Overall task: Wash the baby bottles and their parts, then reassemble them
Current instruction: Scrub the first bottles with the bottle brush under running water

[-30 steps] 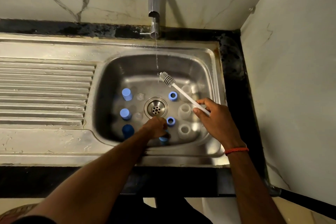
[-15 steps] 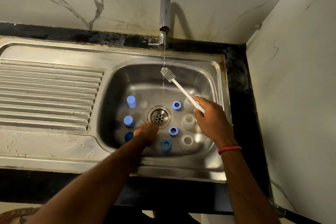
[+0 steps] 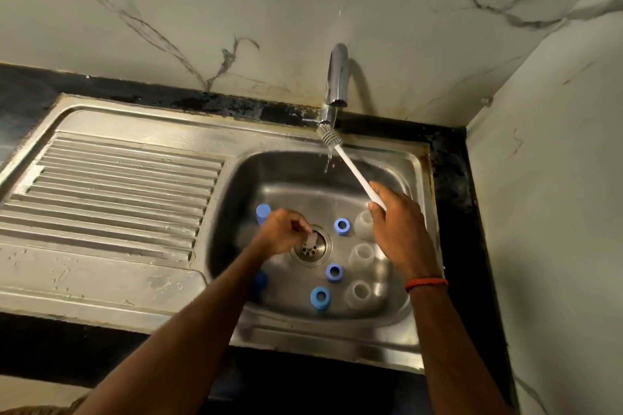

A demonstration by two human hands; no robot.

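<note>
My right hand [image 3: 399,229] grips the white handle of a bottle brush [image 3: 354,172], whose grey bristle head sits in the water stream under the tap [image 3: 337,77]. My left hand [image 3: 283,232] pinches a small clear nipple [image 3: 312,240] above the drain [image 3: 312,248]. Three clear bottles [image 3: 362,254] stand upright in the right half of the sink basin [image 3: 397,310]. Three blue rings [image 3: 333,272] lie between the drain and the bottles. Blue caps [image 3: 263,212] stand at the left of the basin, partly hidden by my left arm.
A ribbed steel drainboard [image 3: 108,192] stretches left of the basin. A black counter edge [image 3: 455,178] and a marble wall [image 3: 546,178] close in on the right. Water runs from the tap and droplets fly up.
My right hand raised the brush head up into the stream at the tap. My left hand moved from the basin's front toward the drain and took hold of a clear nipple.
</note>
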